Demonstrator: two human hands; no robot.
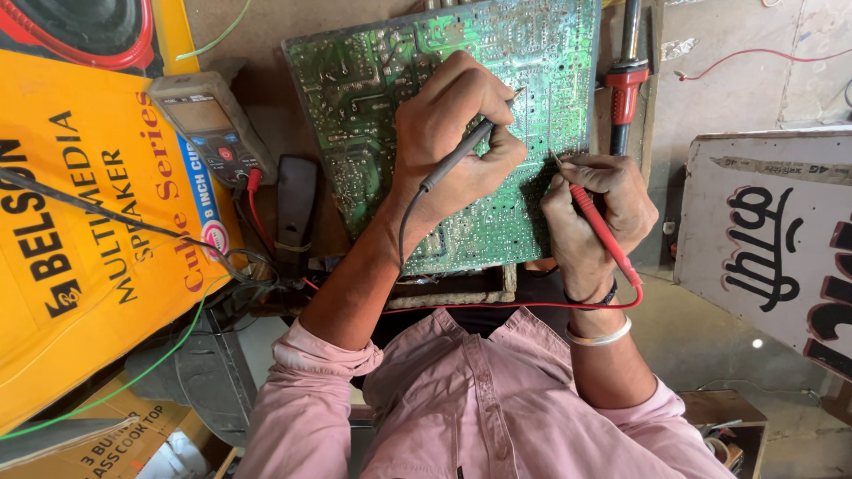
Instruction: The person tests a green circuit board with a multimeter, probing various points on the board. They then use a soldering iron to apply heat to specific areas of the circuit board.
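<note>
Left hand (457, 133) pinches the black probe (457, 158) and your right hand (596, 208) grips the red probe (602, 229), both tips on the green board (373, 80) at upper centre, where a slip could bridge neighbouring solder joints and spoil the meter (211, 124) reading.

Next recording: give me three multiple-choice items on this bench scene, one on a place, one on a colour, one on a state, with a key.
1. Where does the multimeter lie?
A. left of the green circuit board
B. on the board
C. right of the board

2. What colour is the probe in the right hand?
A. yellow
B. red
C. blue

3. How is the left hand occupied?
A. empty
B. flat on the board
C. gripping a black probe

Key: 1 A, it rests between board and yellow box; 2 B, the red probe crosses that hand; 3 C, fingers close around it.
</note>
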